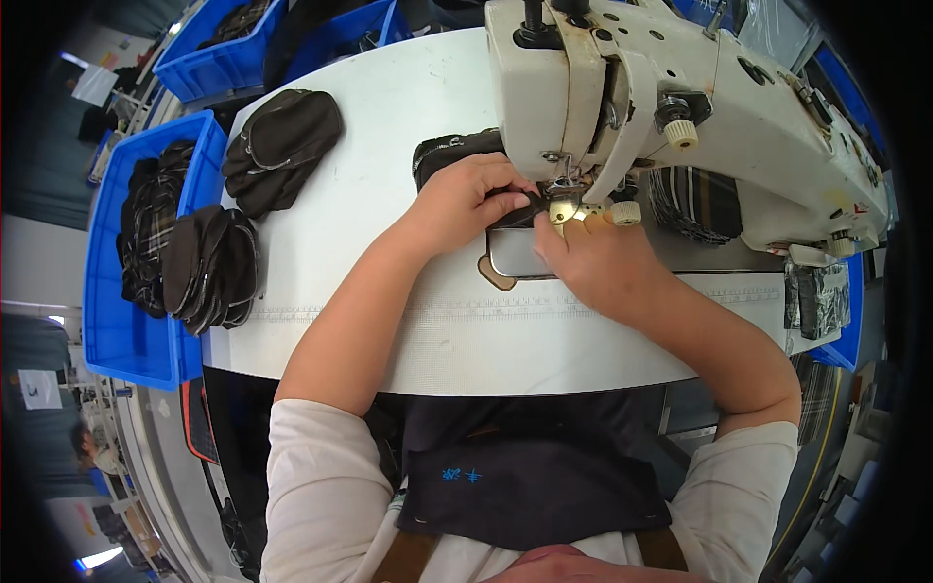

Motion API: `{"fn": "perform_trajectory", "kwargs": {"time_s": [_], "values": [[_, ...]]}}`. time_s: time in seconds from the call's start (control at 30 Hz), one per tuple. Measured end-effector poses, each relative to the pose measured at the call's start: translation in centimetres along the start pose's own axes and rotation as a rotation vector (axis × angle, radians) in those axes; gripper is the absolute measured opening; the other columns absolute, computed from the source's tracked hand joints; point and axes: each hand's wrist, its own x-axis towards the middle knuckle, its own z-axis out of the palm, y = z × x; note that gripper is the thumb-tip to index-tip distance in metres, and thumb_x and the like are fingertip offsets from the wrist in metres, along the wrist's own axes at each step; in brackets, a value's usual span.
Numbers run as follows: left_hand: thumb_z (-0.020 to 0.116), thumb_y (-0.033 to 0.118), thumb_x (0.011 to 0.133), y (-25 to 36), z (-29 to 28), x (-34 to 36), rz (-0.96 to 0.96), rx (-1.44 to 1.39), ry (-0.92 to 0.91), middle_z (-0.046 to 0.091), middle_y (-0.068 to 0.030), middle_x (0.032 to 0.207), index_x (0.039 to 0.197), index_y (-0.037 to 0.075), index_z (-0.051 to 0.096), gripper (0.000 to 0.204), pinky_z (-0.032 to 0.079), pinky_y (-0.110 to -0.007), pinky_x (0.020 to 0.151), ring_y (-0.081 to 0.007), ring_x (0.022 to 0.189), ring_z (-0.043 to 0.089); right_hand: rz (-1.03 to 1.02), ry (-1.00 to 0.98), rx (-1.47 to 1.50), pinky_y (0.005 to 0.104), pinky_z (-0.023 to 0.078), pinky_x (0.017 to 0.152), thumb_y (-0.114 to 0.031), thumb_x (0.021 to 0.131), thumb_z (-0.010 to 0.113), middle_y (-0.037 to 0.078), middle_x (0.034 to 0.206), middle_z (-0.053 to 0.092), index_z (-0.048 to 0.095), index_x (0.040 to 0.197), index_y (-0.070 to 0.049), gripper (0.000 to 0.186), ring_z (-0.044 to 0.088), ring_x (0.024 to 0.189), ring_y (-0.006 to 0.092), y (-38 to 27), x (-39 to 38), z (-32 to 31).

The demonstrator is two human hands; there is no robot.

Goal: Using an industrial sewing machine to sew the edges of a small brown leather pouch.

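A dark brown fabric pouch (445, 155) with a zipper lies under the head of a white sewing machine (544, 107), left of the needle. My left hand (471, 202) pinches its edge between thumb and fingers, just beside the presser foot (564, 185). Close on the right, my right hand (603, 260) has its thumb and fingertips at the same fabric edge, next to a brass-coloured plate (575, 211). That plate and the machine partly cover the right fingertips. Much of the pouch is hidden behind the left hand and the machine head.
One dark pouch (282, 146) lies at the table's left; another (211, 267) rests by the rim of a blue bin (131, 340) holding plaid and dark pieces. Stacked striped fabric pieces (695, 204) sit under the machine arm. More blue bins (214, 58) stand behind.
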Motion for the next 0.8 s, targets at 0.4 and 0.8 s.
{"fn": "perform_trajectory", "kwargs": {"time_s": [0.4, 0.8], "values": [[0.08, 0.014, 0.088, 1.4, 0.6, -0.4, 0.078, 0.229, 0.04, 0.075, -0.0062, 0.109, 0.106, 0.014, 0.081, 0.019, 0.057, -0.039, 0.088, -0.0297, 0.103, 0.069, 0.122, -0.15, 0.29, 0.0373, 0.046, 0.052, -0.033, 0.098, 0.069, 0.002, 0.064, 0.062, 0.072, 0.108, -0.005, 0.03, 0.064, 0.056, 0.0208, -0.2, -0.7, 0.0], [0.08, 0.016, 0.087, 1.6, 1.4, -0.4, 0.05, 0.293, 0.083, 0.077, -0.003, 0.108, 0.103, 0.017, 0.082, 0.017, 0.058, -0.037, 0.086, -0.0272, 0.102, 0.07, 0.072, -0.157, 0.278, 0.0375, 0.048, 0.056, -0.017, 0.09, 0.069, 0.002, 0.068, 0.063, 0.07, 0.113, 0.0, 0.029, 0.065, 0.06, 0.0208, -0.3, -1.2, 0.2]]}}
